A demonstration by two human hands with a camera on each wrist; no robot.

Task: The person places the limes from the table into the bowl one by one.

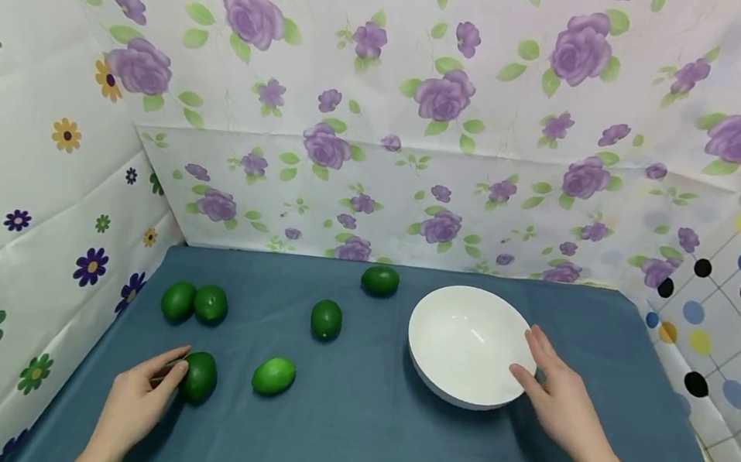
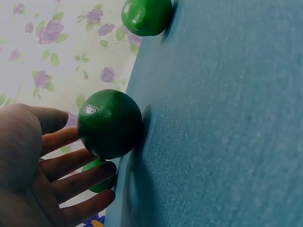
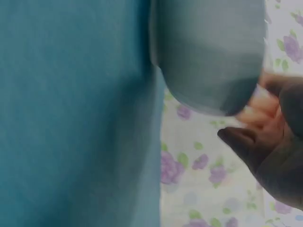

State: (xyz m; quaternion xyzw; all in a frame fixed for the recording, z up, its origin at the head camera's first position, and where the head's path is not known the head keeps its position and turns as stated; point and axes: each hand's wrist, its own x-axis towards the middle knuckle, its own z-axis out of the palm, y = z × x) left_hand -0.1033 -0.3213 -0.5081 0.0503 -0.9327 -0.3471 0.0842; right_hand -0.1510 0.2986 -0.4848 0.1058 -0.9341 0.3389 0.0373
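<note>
While my left grip (image 1: pixel 133 399) hangs loosely extended at the left side of a dark green lime (image 1: pixel 199 378), that lime rests on the blue cloth of the desk (image 1: pixel 342 446), near its front left part. I am not clenching it: seen from the left wrist, my fingers (image 2: pixel 78 165) spread behind the fruit and a narrow gap lies between it and my thumb (image 2: pixel 56 119). Just to its right lies a brighter lime (image 1: pixel 274 376), tilted and apart from it. Farther back on the left, two dark limes sit side by side, a left one (image 1: pixel 178 302) and a right one (image 1: pixel 211 305), with another lime (image 1: pixel 327 320) standing toward the middle and one more (image 1: pixel 380 281) lying near the back edge.

My right grip (image 1: pixel 562 401) is at the right rim of a white bowl (image 1: pixel 468 345), which holds nothing and stands to the right of all the limes. My thumb reaches over its inside and my other fingers lie along the rim, but I cannot tell whether I am pinching it; the right wrist view is blurred there. Beyond the desk hangs a cloth with purple roses (image 1: pixel 444 96)
</note>
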